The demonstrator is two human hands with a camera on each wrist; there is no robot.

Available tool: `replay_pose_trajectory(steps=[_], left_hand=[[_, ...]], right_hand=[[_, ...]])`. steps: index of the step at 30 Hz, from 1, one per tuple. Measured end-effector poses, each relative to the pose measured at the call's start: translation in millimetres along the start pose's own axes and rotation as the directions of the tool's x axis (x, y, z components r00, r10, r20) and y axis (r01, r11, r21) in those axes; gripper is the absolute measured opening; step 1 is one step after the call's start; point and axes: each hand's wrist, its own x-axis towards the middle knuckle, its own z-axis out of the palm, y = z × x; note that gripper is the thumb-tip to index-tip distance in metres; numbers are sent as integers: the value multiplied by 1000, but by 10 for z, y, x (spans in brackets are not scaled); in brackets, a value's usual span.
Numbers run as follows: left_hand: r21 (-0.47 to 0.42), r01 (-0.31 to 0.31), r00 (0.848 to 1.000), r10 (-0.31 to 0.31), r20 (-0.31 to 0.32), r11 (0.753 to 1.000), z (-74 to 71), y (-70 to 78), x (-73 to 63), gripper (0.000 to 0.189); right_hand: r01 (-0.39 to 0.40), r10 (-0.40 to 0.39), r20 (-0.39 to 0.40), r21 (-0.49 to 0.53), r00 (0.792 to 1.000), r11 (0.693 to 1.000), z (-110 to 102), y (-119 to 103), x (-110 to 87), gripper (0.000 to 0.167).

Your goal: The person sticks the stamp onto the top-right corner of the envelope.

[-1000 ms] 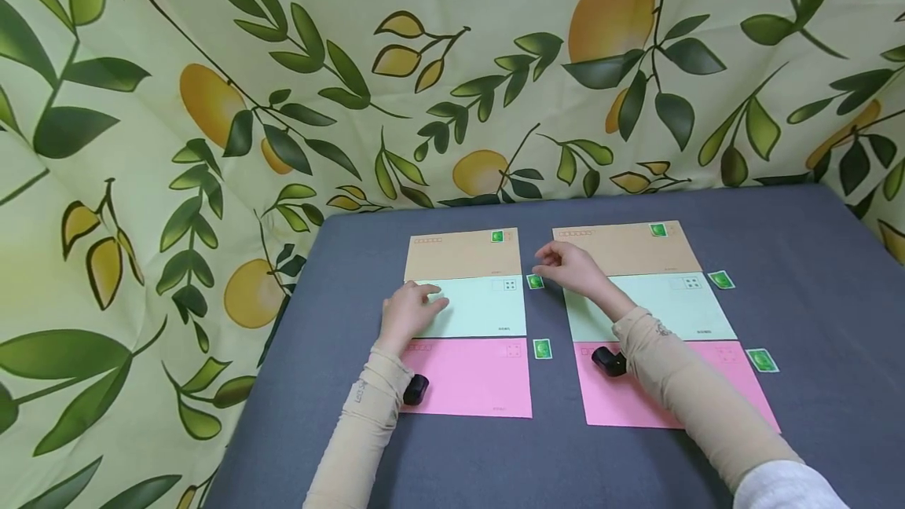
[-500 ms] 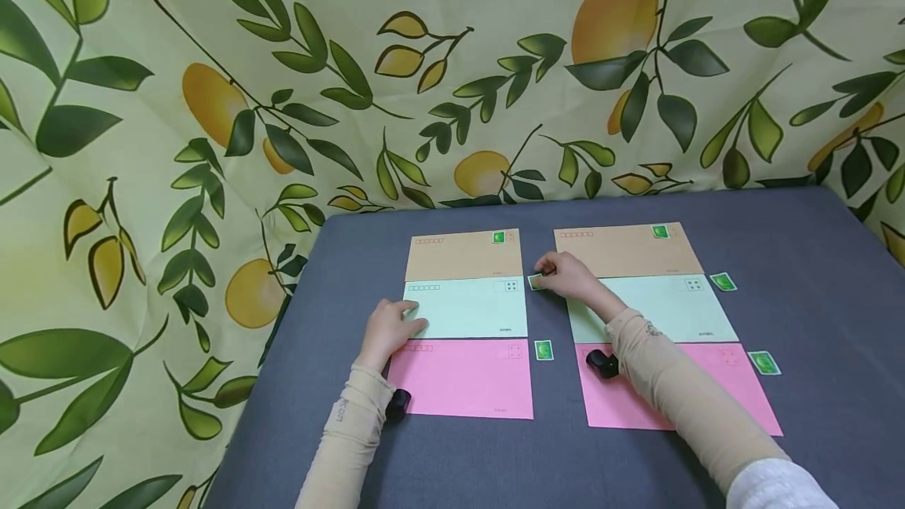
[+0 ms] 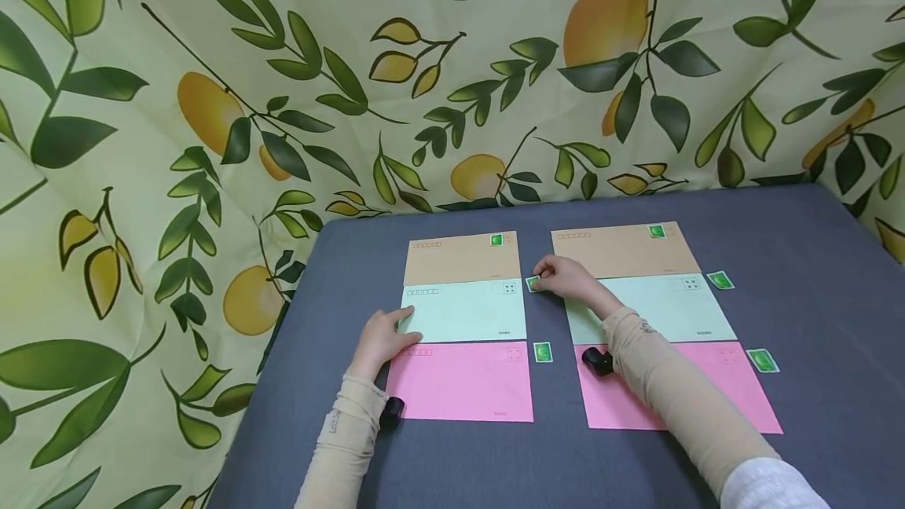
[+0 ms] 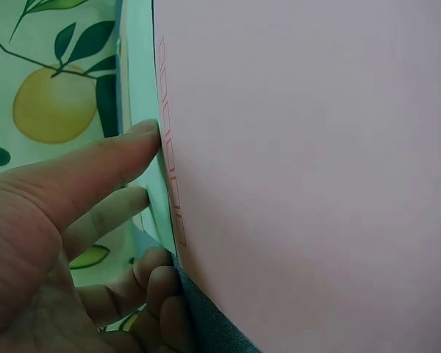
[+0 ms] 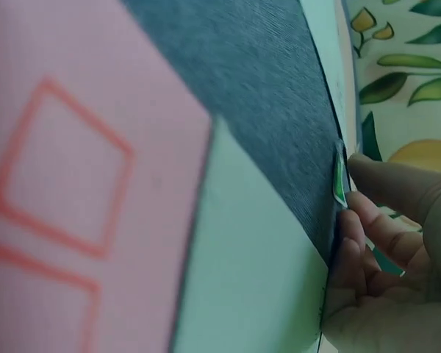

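Observation:
In the head view, my left hand (image 3: 378, 342) rests with spread fingers at the left edge of the mint-green envelope (image 3: 459, 316) of the left column. The left wrist view shows its thumb (image 4: 125, 154) extended over that envelope, beside the pink envelope (image 4: 301, 147). My right hand (image 3: 568, 279), between the two columns, pinches the right edge of a green postage stamp (image 3: 533, 284). Close up in the right wrist view, the stamp (image 5: 339, 176) stands tilted at the fingertips, low over the cloth.
Tan envelopes (image 3: 459, 265) with stamps on them top both columns. A pink envelope (image 3: 459, 395) lies at the bottom left. Other loose stamps lie beside the columns: one stamp (image 3: 543, 352) between them, one stamp (image 3: 720, 280) and another stamp (image 3: 763, 360) at the right.
My right hand has come down to the stamp and taken hold of its edge. My left hand has slid left and toward me, from over the mint-green envelope to its left edge.

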Motion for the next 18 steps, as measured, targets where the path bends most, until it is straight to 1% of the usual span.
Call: replay_pose_trajectory(steps=[4,9,15,18], left_hand=[[-9,11,1000,-11,18,1000,-5,3,13,56],[-34,16,999,-15,31,999,-14,9,29,56],[-39,36,999,-35,31,999,-16,-3,17,56],[-31,27,999,-26,30,999,-22,-9,15,55]], right_hand=[[28,-29,-24,-47,999,999,23,-25,-6,23],[25,-29,-52,-80,998,996,37,-34,-8,22],[11,-16,-56,-90,998,996,56,-24,1,23],[-6,2,-59,-78,998,997,71,-24,3,21]])
